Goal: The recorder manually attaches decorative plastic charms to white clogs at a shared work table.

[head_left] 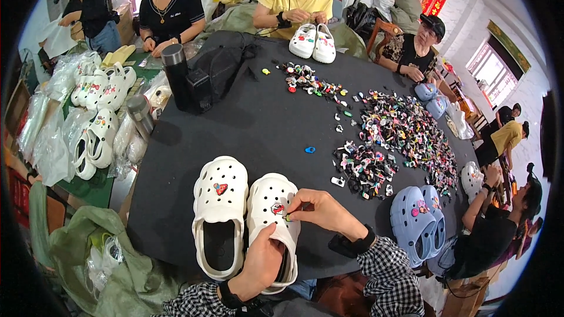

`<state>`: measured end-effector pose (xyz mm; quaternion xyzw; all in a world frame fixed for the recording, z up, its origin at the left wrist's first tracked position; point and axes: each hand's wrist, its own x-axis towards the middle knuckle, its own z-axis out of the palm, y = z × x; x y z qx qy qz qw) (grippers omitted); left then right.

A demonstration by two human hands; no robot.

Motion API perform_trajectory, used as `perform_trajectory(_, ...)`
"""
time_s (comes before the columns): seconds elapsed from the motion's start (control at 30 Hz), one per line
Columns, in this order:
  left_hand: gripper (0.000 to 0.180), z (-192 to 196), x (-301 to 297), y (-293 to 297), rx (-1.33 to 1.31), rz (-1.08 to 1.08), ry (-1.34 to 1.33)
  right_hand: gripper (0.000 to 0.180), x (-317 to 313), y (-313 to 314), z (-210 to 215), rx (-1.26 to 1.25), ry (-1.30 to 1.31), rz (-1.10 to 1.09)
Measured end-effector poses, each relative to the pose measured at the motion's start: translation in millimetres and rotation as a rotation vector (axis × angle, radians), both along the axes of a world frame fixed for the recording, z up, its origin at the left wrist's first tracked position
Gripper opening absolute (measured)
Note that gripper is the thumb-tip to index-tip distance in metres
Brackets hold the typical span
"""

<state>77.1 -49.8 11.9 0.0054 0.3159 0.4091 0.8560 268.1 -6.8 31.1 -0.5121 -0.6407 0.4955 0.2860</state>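
Two white clogs lie side by side on the black table in front of me. The left clog (220, 205) carries one red and multicoloured charm (220, 189) on its perforated top. My left hand (257, 265) grips the right clog (273, 191), thumb along its upper and the other fingers mostly hidden by the shoe. A red, white and black charm (277, 208) sits on that clog's top. Beside it, my right hand (326, 214) pinches a small yellow-green shoe charm (287, 218) against the upper. Whether its stem is inside a hole cannot be seen.
A large heap of charms (405, 135) covers the table's right side; a blue charm (310, 149) lies alone. Blue clogs (411, 217) stand at right. A flask (174, 70) and black bag (217, 70) stand far left. Several people sit around the table, one behind white clogs (313, 43).
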Motion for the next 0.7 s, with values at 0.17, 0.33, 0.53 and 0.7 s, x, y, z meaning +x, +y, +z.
perform_trajectory(0.17, 0.046, -1, -1, -1, -0.017, 0.005, 0.003, 0.013, 0, -1, -1, -0.071, 0.026, -0.027)
perform_trajectory(0.33, 0.048, 2, 0, -2, -0.003, 0.007, -0.007, 0.014, 1, -3, 1, -0.039, -0.041, -0.028)
perform_trajectory(0.53, 0.050, -2, 2, -1, 0.017, 0.002, -0.001, 0.014, -1, -9, -3, 0.052, -0.003, -0.089)
perform_trajectory(0.7, 0.045, -2, 1, -1, 0.004, 0.004, -0.029, 0.015, -7, -11, 12, 0.252, -0.209, -0.050)
